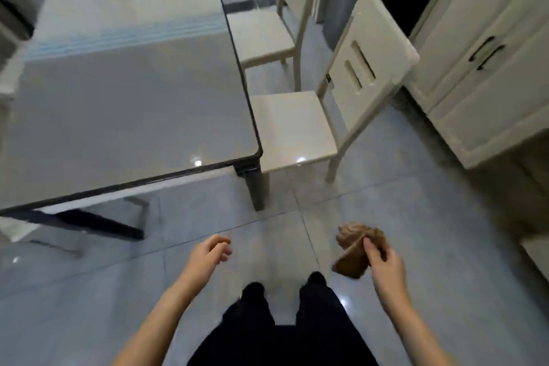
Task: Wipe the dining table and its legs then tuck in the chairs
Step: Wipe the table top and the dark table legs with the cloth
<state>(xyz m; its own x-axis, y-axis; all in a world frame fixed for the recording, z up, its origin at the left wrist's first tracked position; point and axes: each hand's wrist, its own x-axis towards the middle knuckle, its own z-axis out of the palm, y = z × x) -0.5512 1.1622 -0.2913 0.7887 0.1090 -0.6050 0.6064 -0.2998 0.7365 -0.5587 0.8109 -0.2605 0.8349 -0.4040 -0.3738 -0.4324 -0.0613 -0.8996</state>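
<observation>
The right hand (pixel 383 264) grips a crumpled brown cloth (pixel 356 249); the left hand (pixel 212 249) hangs loosely curled, holding nothing. Ahead of the left hand the dining table (pixel 118 116) ends in a rounded, dark-rimmed corner above its leg (pixel 257 190). Open tiled floor (pixel 401 187) lies ahead of the right hand, between the untucked chair (pixel 294 128) and the cabinet (pixel 490 83). The small dark label (pixel 328 79) on the chair frame is unreadable

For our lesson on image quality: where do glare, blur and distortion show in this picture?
Head view: glare spots on table top, near chair seat and floor; motion blur smears the left edge and the cloth in the right hand; wide-angle distortion bends the cabinet.
</observation>
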